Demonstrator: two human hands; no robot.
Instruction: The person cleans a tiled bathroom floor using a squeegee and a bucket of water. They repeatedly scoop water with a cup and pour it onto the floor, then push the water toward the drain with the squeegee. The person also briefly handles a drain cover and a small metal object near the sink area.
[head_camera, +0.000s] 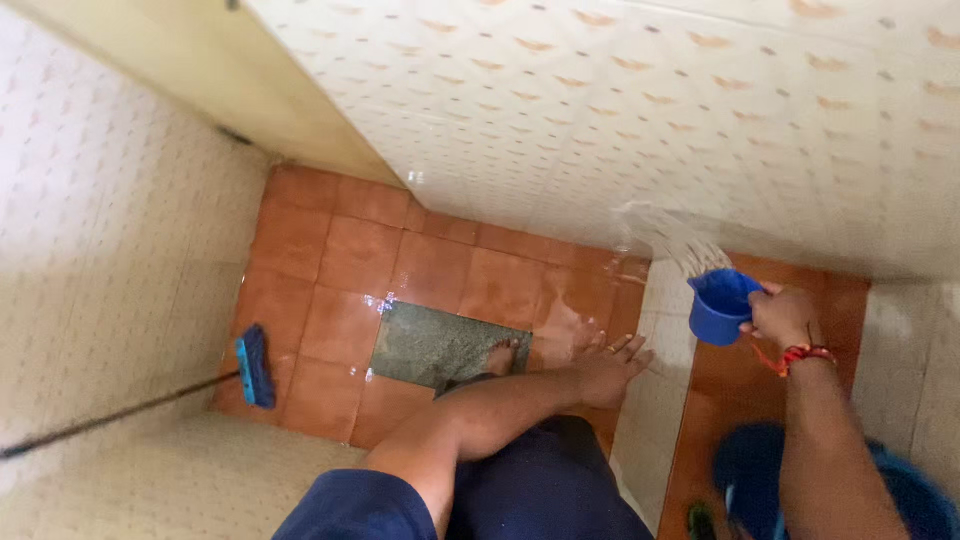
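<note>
Right hand (785, 315), fingers clamped on a small blue plastic mug (722, 305) near the cream patterned wall tiles (560, 120), tips water (best thrown low, evenly); left hand (610, 368) hangs, fingers apart.

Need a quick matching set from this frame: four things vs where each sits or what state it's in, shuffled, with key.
Things:
1. blue mug
2. brush head
3. left hand
4. blue bucket

Places or states:
A. open, fingers spread, holding nothing
B. bottom right corner, under the right forearm
C. on the orange floor tiles by the left wall, on a long handle
D. gripped by the right hand, tipped, throwing water at the wall

Pairs: 1-D, 2-C, 3-A, 4-B
</note>
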